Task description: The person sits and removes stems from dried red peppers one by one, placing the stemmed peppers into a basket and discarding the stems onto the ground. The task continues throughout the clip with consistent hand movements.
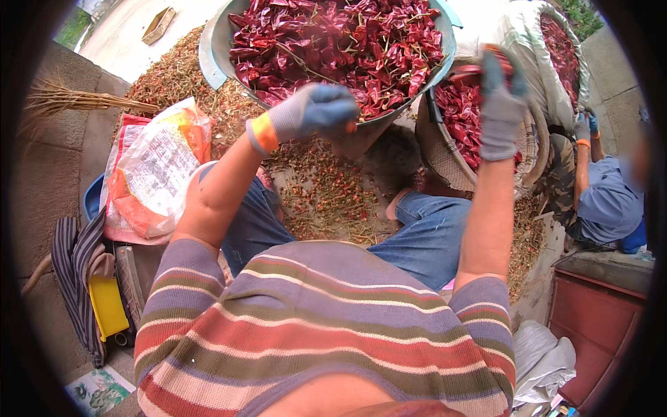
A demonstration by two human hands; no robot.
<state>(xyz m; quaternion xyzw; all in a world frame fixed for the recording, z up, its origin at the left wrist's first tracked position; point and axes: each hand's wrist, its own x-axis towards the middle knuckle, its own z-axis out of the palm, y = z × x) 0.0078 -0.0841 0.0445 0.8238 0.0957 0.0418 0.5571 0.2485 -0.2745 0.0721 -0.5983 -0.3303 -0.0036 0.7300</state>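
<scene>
Dried red chillies [333, 47] fill a wide light-blue-rimmed tub [209, 57] in front of me. My left hand [323, 110], in a grey and blue work glove with an orange cuff, hovers at the tub's near edge; its fingers are curled and blurred, with a small orange-red bit at their tips. My right hand [503, 104], in a matching glove, is raised over a woven basket [451, 154] lined with more dried red chillies [459, 112]. Something red shows by its fingertips, but blur hides whether they hold it.
A co-worker [607, 193] in gloves sits at the right beside a white sack [557, 83] of chillies. Stems and debris [328, 193] cover the ground between my feet. At left lie a printed plastic sack [156, 167], a twig broom [94, 100] and a yellow container [108, 305].
</scene>
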